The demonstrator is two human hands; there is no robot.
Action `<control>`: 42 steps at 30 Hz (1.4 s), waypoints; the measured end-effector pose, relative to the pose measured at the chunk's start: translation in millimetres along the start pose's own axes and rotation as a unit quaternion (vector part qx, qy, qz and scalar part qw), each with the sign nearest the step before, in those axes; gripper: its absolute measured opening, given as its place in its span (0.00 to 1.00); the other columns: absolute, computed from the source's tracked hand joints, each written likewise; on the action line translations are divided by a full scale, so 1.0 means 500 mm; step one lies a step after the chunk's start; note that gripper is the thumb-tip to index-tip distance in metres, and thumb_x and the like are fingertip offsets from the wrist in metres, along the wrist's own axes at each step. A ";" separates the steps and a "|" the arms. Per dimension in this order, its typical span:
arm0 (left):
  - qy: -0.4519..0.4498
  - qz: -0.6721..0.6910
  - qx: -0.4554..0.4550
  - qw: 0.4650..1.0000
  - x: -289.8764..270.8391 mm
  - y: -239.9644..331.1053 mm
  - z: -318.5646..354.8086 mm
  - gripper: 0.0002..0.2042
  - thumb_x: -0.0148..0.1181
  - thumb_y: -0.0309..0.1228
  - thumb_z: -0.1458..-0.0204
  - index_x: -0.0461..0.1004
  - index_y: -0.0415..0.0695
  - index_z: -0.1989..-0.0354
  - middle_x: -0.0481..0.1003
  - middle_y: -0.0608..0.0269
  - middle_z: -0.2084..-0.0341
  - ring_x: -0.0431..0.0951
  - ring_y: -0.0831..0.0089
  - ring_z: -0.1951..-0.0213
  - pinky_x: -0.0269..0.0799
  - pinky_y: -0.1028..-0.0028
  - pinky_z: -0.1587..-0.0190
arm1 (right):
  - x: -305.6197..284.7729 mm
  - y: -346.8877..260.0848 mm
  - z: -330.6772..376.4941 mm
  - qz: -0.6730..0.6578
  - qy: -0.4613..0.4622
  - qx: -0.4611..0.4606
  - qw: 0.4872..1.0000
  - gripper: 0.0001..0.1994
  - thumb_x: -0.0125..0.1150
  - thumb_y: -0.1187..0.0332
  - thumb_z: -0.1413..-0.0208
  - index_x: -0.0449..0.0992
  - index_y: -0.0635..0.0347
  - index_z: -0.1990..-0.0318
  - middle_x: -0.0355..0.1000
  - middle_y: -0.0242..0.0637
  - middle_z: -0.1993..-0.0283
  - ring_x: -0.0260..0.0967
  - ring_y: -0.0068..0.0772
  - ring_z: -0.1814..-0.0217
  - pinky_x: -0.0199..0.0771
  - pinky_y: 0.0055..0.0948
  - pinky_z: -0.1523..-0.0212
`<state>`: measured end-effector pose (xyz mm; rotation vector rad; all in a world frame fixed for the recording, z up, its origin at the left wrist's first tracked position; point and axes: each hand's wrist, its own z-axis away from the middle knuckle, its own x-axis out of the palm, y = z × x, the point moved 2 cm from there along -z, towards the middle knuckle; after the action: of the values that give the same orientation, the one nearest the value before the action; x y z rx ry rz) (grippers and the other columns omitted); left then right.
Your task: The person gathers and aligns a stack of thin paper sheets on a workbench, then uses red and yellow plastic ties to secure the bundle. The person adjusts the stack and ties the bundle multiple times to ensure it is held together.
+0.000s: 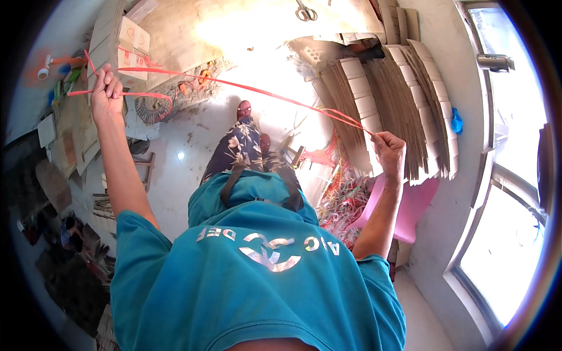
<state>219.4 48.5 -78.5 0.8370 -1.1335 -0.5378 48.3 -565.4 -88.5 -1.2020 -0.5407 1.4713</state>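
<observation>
A long red plastic strap [246, 88] stretches taut between my two hands. My left hand [106, 90] is raised far out to the left, fist closed around one end, with loose loops of the strap trailing beside it. My right hand [389, 149] grips the other end lower on the right, just above a heap of tangled coloured straps [345, 199]. My teal shirt and patterned trousers fill the lower middle of the view.
Stacks of folded flat cardboard [398, 111] lean on the right above a pink plastic stool [415, 205]. Scissors [304, 11] lie at the top. Cardboard boxes [132, 50] stand at upper left. A window runs down the right side. Pale floor lies ahead.
</observation>
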 end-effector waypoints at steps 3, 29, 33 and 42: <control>-0.040 0.038 -0.011 0.998 0.043 -0.018 -0.023 0.10 0.48 0.28 0.41 0.69 0.31 0.60 0.63 0.67 0.81 0.53 0.83 0.87 0.49 0.81 0.86 | -0.001 0.002 -0.021 0.044 0.055 -0.047 0.996 0.07 0.59 0.70 0.46 0.76 0.65 0.73 0.58 0.20 0.85 0.50 0.09 0.84 0.45 0.15 0.83; -0.121 -0.039 -0.131 0.983 0.085 -0.144 -0.136 0.11 0.43 0.35 0.38 0.66 0.38 0.65 0.55 0.72 0.88 0.50 0.83 0.85 0.48 0.81 0.82 | 0.121 0.256 -0.061 0.190 -0.221 0.264 0.919 0.11 0.60 0.63 0.55 0.78 0.63 0.77 0.66 0.36 0.88 0.67 0.22 0.84 0.67 0.28 0.78; -0.209 0.015 -0.137 0.968 0.165 -0.192 -0.087 0.13 0.47 0.38 0.40 0.64 0.43 0.72 0.55 0.74 0.88 0.48 0.83 0.84 0.47 0.80 0.81 | 0.132 0.282 -0.046 0.110 -0.315 0.432 0.838 0.12 0.61 0.59 0.55 0.79 0.60 0.75 0.72 0.39 0.80 0.72 0.27 0.76 0.73 0.30 0.70; -0.359 0.157 -0.125 0.912 0.415 -0.269 0.033 0.23 0.56 0.38 0.45 0.59 0.45 0.91 0.52 0.72 0.97 0.44 0.82 0.95 0.39 0.77 0.94 | 0.238 0.123 -0.110 0.271 -0.106 -0.079 0.953 0.43 0.68 0.75 0.64 0.54 0.50 0.36 0.65 0.43 0.45 0.70 0.39 0.54 0.69 0.37 0.51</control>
<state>281.7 -191.0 -66.7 0.2039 -1.7861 -0.7266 83.6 -489.2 -206.7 -1.3954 -0.4993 2.0730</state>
